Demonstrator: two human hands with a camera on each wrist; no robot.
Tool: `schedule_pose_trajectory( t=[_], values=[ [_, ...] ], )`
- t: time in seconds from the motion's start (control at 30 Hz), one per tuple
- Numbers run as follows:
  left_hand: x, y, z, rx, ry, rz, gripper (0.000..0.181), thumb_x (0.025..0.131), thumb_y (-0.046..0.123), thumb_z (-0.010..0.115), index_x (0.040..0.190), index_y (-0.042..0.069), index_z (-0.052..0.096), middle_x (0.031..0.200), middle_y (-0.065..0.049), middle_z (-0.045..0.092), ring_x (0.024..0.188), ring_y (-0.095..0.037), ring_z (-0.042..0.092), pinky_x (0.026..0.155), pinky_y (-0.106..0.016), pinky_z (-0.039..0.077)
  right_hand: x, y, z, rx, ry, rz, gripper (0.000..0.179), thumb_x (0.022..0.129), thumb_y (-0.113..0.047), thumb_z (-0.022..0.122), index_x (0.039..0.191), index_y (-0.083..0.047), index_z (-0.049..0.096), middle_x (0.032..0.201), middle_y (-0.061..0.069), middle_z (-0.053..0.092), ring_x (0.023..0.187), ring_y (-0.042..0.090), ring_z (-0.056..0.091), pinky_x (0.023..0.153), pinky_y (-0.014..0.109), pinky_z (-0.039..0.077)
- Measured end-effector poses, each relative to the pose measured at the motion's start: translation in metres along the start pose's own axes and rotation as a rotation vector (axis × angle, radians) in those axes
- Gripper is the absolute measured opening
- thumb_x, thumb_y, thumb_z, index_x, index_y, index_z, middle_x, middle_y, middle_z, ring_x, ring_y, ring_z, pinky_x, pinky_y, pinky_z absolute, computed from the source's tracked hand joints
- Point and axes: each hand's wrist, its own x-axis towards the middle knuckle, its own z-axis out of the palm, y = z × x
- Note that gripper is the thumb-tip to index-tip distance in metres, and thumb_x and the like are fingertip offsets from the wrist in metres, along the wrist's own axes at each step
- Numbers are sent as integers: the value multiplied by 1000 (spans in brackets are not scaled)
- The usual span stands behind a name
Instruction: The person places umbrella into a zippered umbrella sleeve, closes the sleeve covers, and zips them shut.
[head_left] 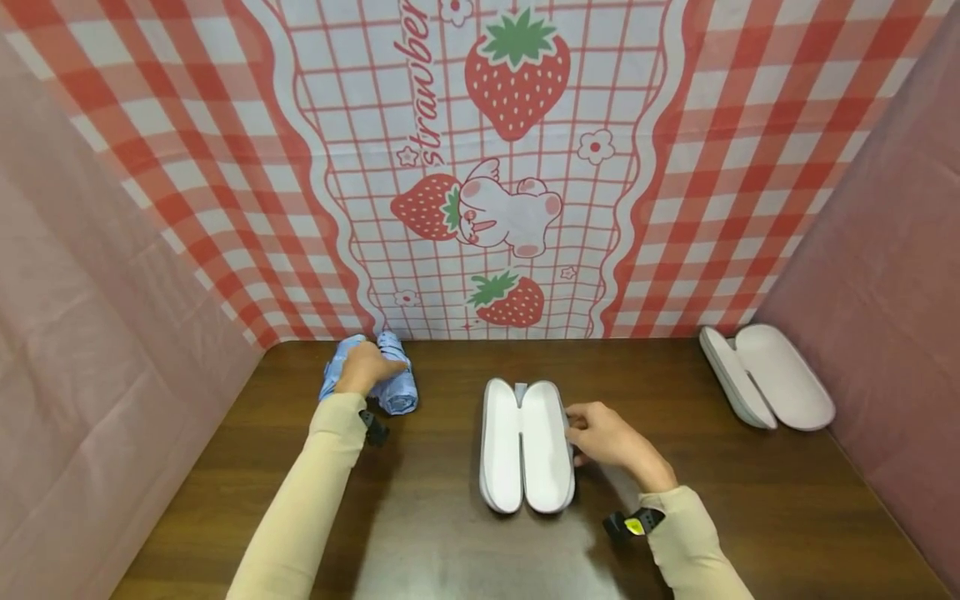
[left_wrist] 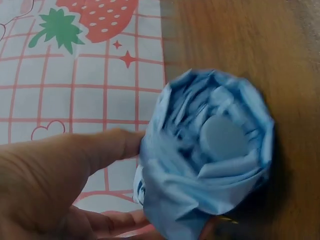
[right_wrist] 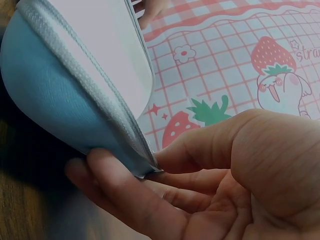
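My left hand (head_left: pixel 366 368) grips a blue folded umbrella (head_left: pixel 397 393) at the back left of the table. In the left wrist view my thumb lies along one side of the rolled umbrella (left_wrist: pixel 210 135) and fingers show below it. Its round, pale-blue end cap faces the camera amid the pleats. At the centre lies a glasses case (head_left: pixel 547 450), unfolded with both white-lined halves facing up. My right hand (head_left: pixel 611 435) pinches its right edge. The right wrist view shows the case's light-blue shell (right_wrist: pixel 55 85) and grey zip edge between thumb and fingers.
A second unfolded, white-lined glasses case (head_left: pixel 783 379) lies at the back right, close to the pink side cloth (head_left: pixel 892 275). Behind the brown wooden table (head_left: pixel 442 533) hangs a strawberry-print cloth (head_left: pixel 360 108). Another pink cloth (head_left: pixel 90 333) borders the left side.
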Motion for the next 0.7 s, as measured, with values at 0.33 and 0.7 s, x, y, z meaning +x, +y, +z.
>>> schedule_pose_trajectory(
  t=[0.33,0.7],
  values=[
    [-1,9,3,39,-130,-16,71,85,42,77,126,-14,61,128,-32,64,110,-41,65,95,-51,55,0,1,0,37,-8,40,43,95,3,55,135,19,51,105,27,70,69,21,70,58,37,62],
    [-5,13,7,59,-184,-2,74,80,46,77,127,-9,62,128,-27,65,107,-33,63,96,-47,54,-1,0,-1,33,4,52,44,94,3,55,135,19,51,110,29,69,70,21,71,58,37,62]
  ],
)
